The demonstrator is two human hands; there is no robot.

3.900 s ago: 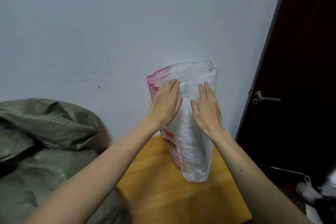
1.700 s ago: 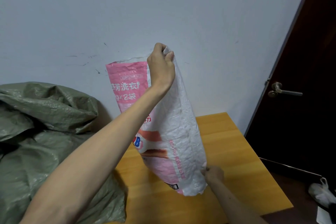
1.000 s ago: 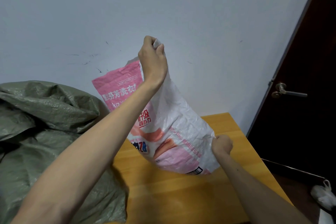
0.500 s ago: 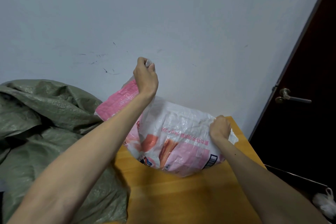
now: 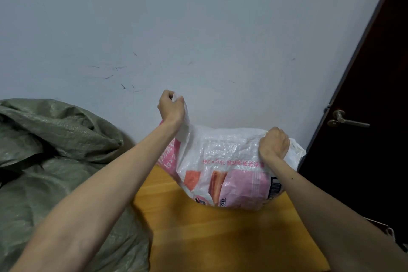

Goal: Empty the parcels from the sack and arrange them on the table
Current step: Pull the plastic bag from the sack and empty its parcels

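Observation:
A white and pink woven sack (image 5: 229, 170) lies tipped on its side above the far end of the wooden table (image 5: 212, 234), its print upside down. My left hand (image 5: 171, 107) is shut on one corner of the sack, held up near the wall. At the sack's right end, my right hand (image 5: 274, 143) grips its other corner in a fist. The sack bulges with contents, but no parcels show; its mouth is hidden on the far left side.
Large green woven sacks (image 5: 57, 161) are heaped to the left of the table, against the wall. A dark door (image 5: 371, 95) with a metal handle (image 5: 344, 118) stands to the right. The wall is right behind the table.
The sack went from upright to lying sideways. My right hand lifted its bottom corner up and to the right, while my left hand came down with the other corner.

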